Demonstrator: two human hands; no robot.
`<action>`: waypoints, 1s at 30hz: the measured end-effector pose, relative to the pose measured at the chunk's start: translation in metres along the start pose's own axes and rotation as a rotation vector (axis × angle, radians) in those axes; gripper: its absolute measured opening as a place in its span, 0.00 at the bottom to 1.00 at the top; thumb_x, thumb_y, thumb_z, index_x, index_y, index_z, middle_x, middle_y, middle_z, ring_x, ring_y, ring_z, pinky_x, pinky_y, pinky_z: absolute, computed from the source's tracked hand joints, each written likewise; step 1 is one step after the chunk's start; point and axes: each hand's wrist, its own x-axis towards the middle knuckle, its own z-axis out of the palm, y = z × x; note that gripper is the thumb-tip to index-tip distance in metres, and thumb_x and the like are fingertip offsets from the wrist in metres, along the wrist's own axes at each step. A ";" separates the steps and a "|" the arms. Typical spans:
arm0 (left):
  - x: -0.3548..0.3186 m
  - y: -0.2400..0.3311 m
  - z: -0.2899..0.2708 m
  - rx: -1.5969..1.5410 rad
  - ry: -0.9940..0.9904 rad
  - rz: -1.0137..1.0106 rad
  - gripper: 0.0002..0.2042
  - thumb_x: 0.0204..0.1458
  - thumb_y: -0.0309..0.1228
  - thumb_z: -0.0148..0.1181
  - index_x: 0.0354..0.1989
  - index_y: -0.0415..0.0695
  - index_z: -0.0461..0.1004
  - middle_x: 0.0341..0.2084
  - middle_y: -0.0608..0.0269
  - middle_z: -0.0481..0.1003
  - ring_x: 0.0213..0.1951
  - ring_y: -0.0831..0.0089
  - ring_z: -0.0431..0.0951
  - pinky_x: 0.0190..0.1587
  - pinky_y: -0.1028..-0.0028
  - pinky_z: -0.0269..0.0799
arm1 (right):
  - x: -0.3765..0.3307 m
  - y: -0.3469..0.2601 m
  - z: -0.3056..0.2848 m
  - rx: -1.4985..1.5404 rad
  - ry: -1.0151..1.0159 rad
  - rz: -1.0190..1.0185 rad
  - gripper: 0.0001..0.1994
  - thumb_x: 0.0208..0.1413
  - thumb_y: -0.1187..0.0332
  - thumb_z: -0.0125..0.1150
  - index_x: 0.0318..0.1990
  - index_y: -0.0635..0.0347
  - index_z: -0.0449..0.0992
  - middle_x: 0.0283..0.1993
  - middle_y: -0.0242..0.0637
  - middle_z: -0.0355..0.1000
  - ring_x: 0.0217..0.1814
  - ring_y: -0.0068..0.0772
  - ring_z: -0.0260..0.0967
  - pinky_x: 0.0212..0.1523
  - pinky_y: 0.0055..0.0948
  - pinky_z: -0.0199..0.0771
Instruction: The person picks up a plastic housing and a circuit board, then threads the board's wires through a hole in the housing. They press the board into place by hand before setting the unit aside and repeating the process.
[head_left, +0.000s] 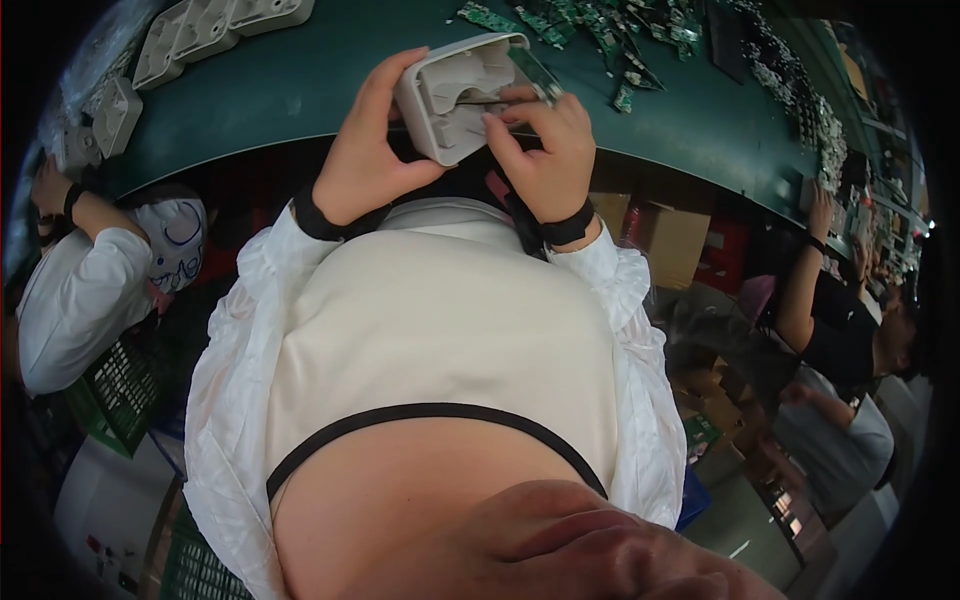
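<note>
At top centre of the frame, the left hand (362, 160) is gripping a pale grey moulded plastic housing (455, 95) while the right hand (545, 145) is pinching a small green circuit board (537, 72) at its rim, seemingly not yet seated.

Left hand (362, 165) cups a light grey plastic housing (450, 95), open side facing up, just above the edge of the green tabletop (300, 85). Right hand (545, 150) pinches a small green circuit board (535, 72) at the housing's upper right corner, fingertips inside the shell. More grey housings (210, 25) upper left; loose green boards (590, 30) scattered upper right. Co-workers sit on both sides.
</note>
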 end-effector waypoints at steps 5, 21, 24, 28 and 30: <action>0.007 0.010 0.001 -0.069 -0.044 -0.001 0.49 0.40 0.24 0.78 0.74 0.46 0.57 0.65 0.53 0.65 0.64 0.60 0.71 0.63 0.63 0.73 | -0.009 0.004 0.003 0.250 0.316 0.297 0.16 0.51 0.75 0.73 0.49 0.59 0.81 0.42 0.36 0.82 0.42 0.32 0.78 0.43 0.29 0.78; 0.019 0.004 0.008 -0.138 -0.044 -0.145 0.51 0.40 0.17 0.76 0.75 0.44 0.52 0.69 0.53 0.61 0.64 0.62 0.71 0.62 0.63 0.74 | 0.012 0.021 -0.042 -0.115 -0.043 -0.422 0.07 0.49 0.71 0.68 0.35 0.53 0.77 0.48 0.30 0.78 0.47 0.35 0.77 0.45 0.36 0.74; 0.009 -0.002 0.000 -0.166 -0.016 -0.194 0.51 0.41 0.18 0.77 0.75 0.44 0.52 0.68 0.52 0.62 0.62 0.62 0.73 0.58 0.65 0.77 | 0.001 0.023 -0.031 -0.048 -0.166 -0.376 0.07 0.50 0.70 0.68 0.36 0.52 0.76 0.49 0.29 0.78 0.47 0.34 0.77 0.44 0.35 0.73; 0.018 -0.008 0.001 -0.078 -0.065 -0.110 0.52 0.41 0.20 0.79 0.75 0.43 0.52 0.65 0.52 0.66 0.54 0.64 0.79 0.50 0.68 0.82 | -0.011 0.023 -0.028 0.113 -0.189 -0.261 0.09 0.50 0.70 0.70 0.38 0.49 0.78 0.50 0.29 0.80 0.46 0.35 0.77 0.44 0.36 0.72; 0.020 0.000 0.005 -0.103 -0.059 -0.150 0.51 0.40 0.22 0.80 0.74 0.44 0.52 0.62 0.53 0.70 0.46 0.66 0.83 0.45 0.70 0.83 | -0.013 0.021 -0.031 0.117 -0.204 -0.259 0.10 0.49 0.72 0.70 0.40 0.51 0.79 0.49 0.31 0.80 0.47 0.38 0.78 0.44 0.37 0.73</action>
